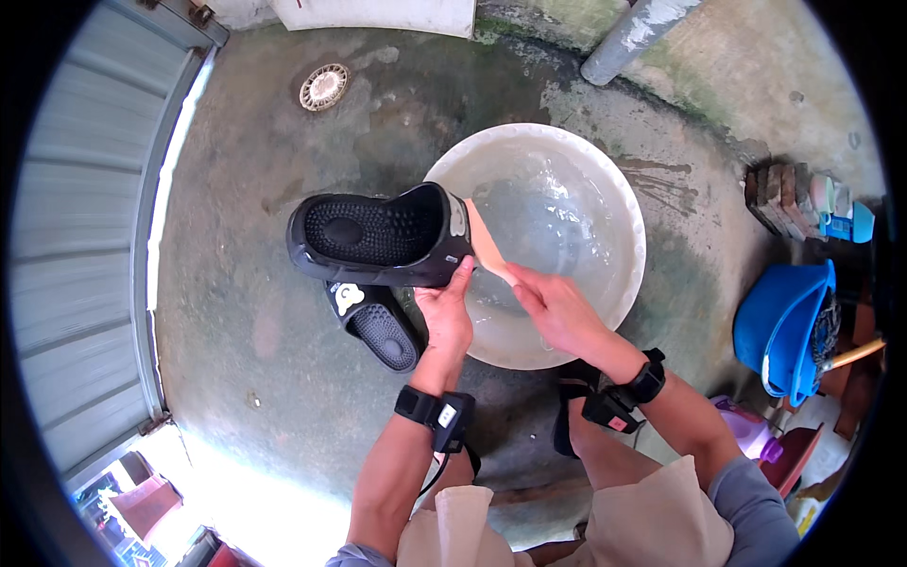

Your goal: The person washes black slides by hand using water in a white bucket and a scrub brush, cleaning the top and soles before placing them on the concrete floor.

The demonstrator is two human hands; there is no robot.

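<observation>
My left hand [446, 305] grips a black rubber slide sandal [375, 234] by its strap end, with the bumpy footbed facing up. In my right hand [560, 308] is the handle of a pale orange brush [485, 237], whose head lies against the strap side of the slide; its bristles are hidden. Below both hands stands a large white plastic basin [631, 205] with water in it. A second black slide [379, 326], with a white and yellow cartoon decoration, rests on the floor under the held one, left of the basin.
A round drain cover [324, 87] lies in the wet concrete floor at the upper left. A grey pipe [634, 39] stands at the top. On the right are stacked bricks [783, 198], a blue bucket [776, 333] with a mop and a purple bottle [744, 429]. A metal gate [85, 234] borders the left.
</observation>
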